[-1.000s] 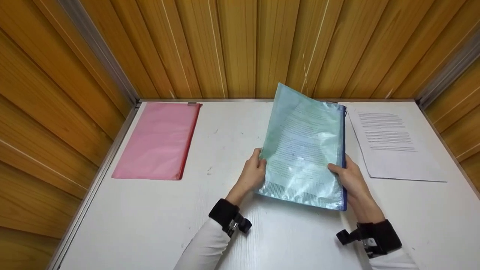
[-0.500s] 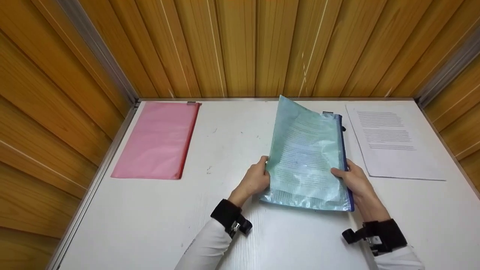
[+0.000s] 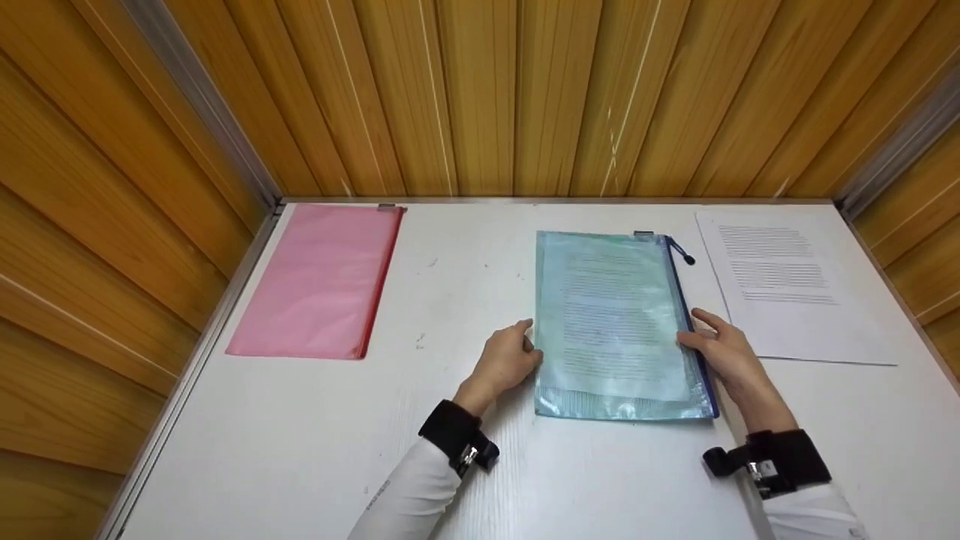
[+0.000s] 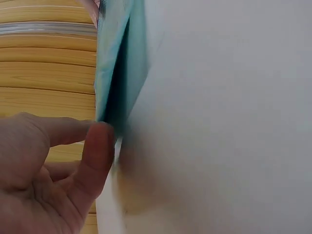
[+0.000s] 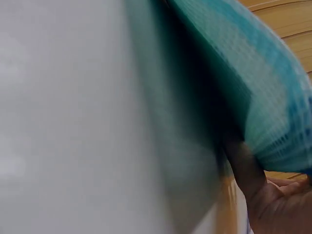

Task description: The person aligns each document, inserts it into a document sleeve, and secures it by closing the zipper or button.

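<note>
A translucent blue-green zip folder (image 3: 615, 322) with printed paper showing through lies low over the white table, its dark blue zip along the right side. At its left edge my left hand (image 3: 504, 360) touches with thumb and index fingertips; in the left wrist view that hand (image 4: 53, 170) has its fingertips right at the folder's edge (image 4: 112, 63). My right hand (image 3: 731, 360) holds the zip side, the thumb lying on top. The right wrist view shows part of the right hand (image 5: 280, 204) under the curved mesh-textured folder (image 5: 273, 112).
A pink zip folder (image 3: 315, 281) with a red zip lies at the left of the white table (image 3: 300, 435). Printed white sheets (image 3: 795, 300) lie at the right, close beside the blue-green folder. Wood-panelled walls (image 3: 480, 97) stand at the back and sides.
The blue-green folder has come down from a raised, tilted pose to nearly flat. Its zip pull now hangs out at the top right. The left fingers have loosened; the right hand moved slightly right.
</note>
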The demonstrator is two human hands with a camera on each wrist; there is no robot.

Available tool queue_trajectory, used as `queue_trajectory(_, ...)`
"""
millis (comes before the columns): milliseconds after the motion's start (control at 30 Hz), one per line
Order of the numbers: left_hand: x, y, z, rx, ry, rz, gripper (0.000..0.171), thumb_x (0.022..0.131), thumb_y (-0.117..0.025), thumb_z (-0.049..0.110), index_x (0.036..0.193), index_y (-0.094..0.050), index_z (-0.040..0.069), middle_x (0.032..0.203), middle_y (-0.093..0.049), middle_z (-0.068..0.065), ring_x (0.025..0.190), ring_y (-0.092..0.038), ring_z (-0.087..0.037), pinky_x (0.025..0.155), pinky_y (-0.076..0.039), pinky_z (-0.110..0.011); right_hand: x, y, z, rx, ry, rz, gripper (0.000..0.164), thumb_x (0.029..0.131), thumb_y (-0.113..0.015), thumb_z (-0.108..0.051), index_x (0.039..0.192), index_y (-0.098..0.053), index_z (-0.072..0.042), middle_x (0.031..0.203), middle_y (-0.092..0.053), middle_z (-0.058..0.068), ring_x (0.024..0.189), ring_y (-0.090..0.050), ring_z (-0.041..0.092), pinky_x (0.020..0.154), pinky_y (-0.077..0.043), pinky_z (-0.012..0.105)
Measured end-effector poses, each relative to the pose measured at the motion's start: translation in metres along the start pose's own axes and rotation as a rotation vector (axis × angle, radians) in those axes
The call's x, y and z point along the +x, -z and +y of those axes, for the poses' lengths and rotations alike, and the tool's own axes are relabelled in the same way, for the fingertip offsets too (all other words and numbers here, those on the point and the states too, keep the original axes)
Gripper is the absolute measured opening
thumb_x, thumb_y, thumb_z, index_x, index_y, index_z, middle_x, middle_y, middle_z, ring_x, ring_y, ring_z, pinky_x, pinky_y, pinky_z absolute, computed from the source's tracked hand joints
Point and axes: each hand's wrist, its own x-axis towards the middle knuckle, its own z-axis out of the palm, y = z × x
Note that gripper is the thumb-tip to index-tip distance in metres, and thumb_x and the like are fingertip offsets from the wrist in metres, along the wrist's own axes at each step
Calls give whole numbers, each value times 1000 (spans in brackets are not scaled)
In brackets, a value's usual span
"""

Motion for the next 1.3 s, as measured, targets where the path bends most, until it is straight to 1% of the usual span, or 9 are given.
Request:
queue_trajectory(67, -4, 3, 1, 56, -35, 30, 55, 101, -72, 12, 152, -61, -4, 105, -76, -8, 90, -72, -18, 84, -61, -32, -3, 4, -1, -79, 41, 36, 76, 113, -57, -23, 173, -21, 6, 163, -46, 42, 111, -67, 12, 82, -54, 15)
queue_trajectory(133, -7, 4, 2, 117, -70, 54, 50, 102, -71, 16, 148, -66, -1, 116, -77, -12, 103, -76, -25, 93, -63, -38, -7, 5, -3, -175, 95, 77, 69, 113, -57, -22, 169, -31, 8, 157, -51, 43, 118, -73, 32, 91, -60, 25)
queue_trajectory(233, -16, 11, 10, 200, -149, 58, 41, 103, -71, 19, 141, -72, 2, 125, -77, -15, 112, -78, -32, 95, -64, -42, -14, 2, -7, -298, 152, 96, 63, 113, -57, -20, 164, -38, 11, 157, -48, 46, 141, -58, 60, 109, -60, 53)
queue_trajectory(333, -28, 24, 27, 273, -217, -6, 38, 105, -71, 18, 139, -73, 2, 128, -76, -15, 115, -76, -32, 95, -64, -41, -23, -4, -12, -405, 209, 74, 60, 113, -58, -19, 161, -42, 13, 160, -42, 48, 147, -46, 67, 116, -48, 74)
queue_trajectory(433, -37, 33, 41, 398, -288, -98, 37, 108, -71, 19, 142, -73, 5, 135, -74, -12, 124, -72, -29, 100, -63, -38, -32, -13, -17, -483, 302, 47, 54, 111, -62, -18, 155, -52, 12, 156, -49, 46, 143, -51, 67, 114, -49, 75)
queue_trajectory(533, -42, 34, 47, 537, -349, -167, 37, 110, -69, 25, 144, -72, 11, 144, -71, -7, 134, -68, -25, 106, -62, -36, -40, -24, -23, -536, 399, 12, 48, 109, -67, -16, 148, -61, 10, 150, -59, 41, 137, -58, 64, 109, -52, 73)
queue_trajectory(733, -46, 33, 50, 603, -324, -257, 46, 105, -75, 36, 148, -71, 19, 154, -67, -5, 145, -62, -24, 111, -59, -38, -54, -46, -26, -694, 489, -107, 41, 104, -75, -18, 138, -73, 3, 141, -69, 35, 134, -63, 60, 109, -52, 73)
queue_trajectory(933, -45, 29, 51, 639, -299, -295, 62, 93, -88, 48, 147, -72, 23, 161, -61, -4, 153, -56, -26, 116, -57, -38, -59, -55, -23, -820, 469, -127, 39, 101, -78, -22, 132, -77, 1, 143, -64, 40, 131, -63, 62, 106, -53, 73)
queue_trajectory(1300, -25, 19, 67, 675, -253, -312, 63, 96, -83, 42, 154, -67, 22, 170, -54, -5, 157, -52, -29, 117, -55, -44, -41, -45, -23, -821, 404, -89, 45, 103, -75, -27, 137, -73, 2, 149, -58, 40, 137, -57, 63, 106, -52, 75)
